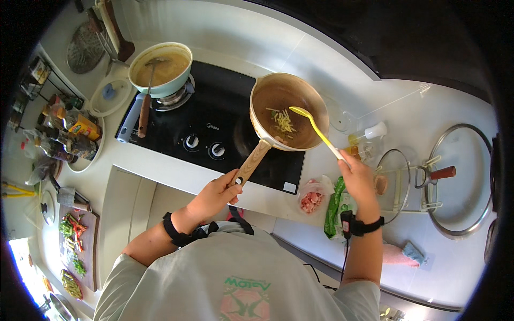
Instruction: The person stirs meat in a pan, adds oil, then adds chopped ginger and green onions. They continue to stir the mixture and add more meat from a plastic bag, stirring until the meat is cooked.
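My left hand (219, 195) grips the wood-look handle of a deep cream pan (290, 112), which is over the right side of the black gas hob (225, 120). In the pan lie pale yellow shreds (284, 121), a few green bits and small pinkish pieces. With my right hand (357, 176) I hold a yellow spatula (316, 127) by its pale handle, its head inside the pan above the shreds. A plastic bag of raw cut meat (311, 200) is on the counter below the pan, beside a green packet (335, 208).
A light green pot (160, 68) of cloudy brown liquid with a ladle stands on the left burner. Bottles (82, 130) crowd a white tray at left. Cut vegetables lie on a wooden board (92, 252). Glass lids (461, 180) stand in a rack at right.
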A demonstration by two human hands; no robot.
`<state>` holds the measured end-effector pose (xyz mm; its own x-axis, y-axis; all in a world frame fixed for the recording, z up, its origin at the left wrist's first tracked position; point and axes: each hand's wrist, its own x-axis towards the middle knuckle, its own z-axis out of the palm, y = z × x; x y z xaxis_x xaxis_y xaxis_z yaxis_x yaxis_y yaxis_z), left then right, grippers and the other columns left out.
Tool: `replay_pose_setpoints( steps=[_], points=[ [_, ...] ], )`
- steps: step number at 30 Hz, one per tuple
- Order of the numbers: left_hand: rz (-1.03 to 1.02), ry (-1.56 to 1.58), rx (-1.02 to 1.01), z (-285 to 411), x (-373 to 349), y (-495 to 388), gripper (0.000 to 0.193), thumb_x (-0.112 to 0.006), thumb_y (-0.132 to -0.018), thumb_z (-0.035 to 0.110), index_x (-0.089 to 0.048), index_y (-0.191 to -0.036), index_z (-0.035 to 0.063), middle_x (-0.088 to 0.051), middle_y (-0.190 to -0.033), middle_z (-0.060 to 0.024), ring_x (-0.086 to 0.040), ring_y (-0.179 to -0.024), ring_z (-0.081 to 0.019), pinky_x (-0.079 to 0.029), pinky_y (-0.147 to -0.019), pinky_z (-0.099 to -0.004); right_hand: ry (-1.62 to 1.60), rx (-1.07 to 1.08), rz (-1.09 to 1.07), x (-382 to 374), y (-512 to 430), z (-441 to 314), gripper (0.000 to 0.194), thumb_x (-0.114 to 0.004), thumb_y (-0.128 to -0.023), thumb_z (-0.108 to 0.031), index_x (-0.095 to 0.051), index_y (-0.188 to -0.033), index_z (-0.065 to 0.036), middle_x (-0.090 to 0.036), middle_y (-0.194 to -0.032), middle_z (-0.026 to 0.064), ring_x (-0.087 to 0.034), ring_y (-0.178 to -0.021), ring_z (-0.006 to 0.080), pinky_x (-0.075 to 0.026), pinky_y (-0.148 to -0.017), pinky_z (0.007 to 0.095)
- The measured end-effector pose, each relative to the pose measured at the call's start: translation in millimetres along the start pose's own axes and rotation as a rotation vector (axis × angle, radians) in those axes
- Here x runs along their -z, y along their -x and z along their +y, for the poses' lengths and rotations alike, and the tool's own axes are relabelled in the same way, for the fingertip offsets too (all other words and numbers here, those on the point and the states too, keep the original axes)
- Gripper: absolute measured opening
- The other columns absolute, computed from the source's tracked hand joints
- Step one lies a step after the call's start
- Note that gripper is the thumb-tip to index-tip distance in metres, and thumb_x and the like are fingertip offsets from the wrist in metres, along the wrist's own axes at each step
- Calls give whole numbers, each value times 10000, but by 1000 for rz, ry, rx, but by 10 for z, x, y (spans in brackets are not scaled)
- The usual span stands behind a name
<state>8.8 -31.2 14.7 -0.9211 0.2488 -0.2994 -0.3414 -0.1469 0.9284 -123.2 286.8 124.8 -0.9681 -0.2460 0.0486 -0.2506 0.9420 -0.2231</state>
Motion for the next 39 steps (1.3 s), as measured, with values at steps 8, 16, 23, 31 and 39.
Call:
replay_pose_setpoints(
  steps=[8, 16, 23, 31, 39],
  points=[
    [-51, -20, -75, 191, 4, -44, 465, -487, -979, 149, -367, -1398, -15, -549, -903, -24, -537, -740, -76, -486, -691, -227, 170, 68, -43, -30, -109, -251, 322, -587, -876, -254, -642, -1183, -173, -648, -832, 161, -625, -798, 348, -486, -696, 437],
    [-50, 9, -58, 235, -34, -47, 475, -492, -981, 147, -356, -1404, -20, -551, -897, -29, -542, -739, -79, -496, -698, -230, 263, 76, -128, 473, 155, -145, 326, -618, -855, -239, -650, -1169, -154, -653, -826, 160, -634, -783, 340, -489, -691, 426],
    [-52, 15, -36, 170, -45, -53, 477, -496, -974, 143, -363, -1405, -13, -556, -897, -30, -542, -735, -81, -499, -689, -233, 261, -18, 21, -258, -332, -202, 306, -594, -875, -249, -652, -1160, -152, -663, -862, 158, -630, -803, 353, -490, -712, 441],
    [-46, -9, -19, 87, 2, -54, 472, -499, -964, 136, -380, -1401, 3, -567, -905, -31, -538, -733, -80, -500, -699, -236, 186, 125, -97, 208, 13, -311, 278, -604, -865, -230, -666, -1128, -167, -655, -811, 155, -633, -743, 355, -499, -655, 444],
    [-48, -1, 18, -51, 65, -81, 474, -500, -968, 149, -375, -1407, 22, -558, -912, -22, -522, -743, -74, -492, -700, -231, 297, 119, 50, -289, -392, -471, 280, -612, -863, -231, -669, -1133, -180, -653, -796, 158, -633, -761, 345, -494, -652, 452]
  ],
)
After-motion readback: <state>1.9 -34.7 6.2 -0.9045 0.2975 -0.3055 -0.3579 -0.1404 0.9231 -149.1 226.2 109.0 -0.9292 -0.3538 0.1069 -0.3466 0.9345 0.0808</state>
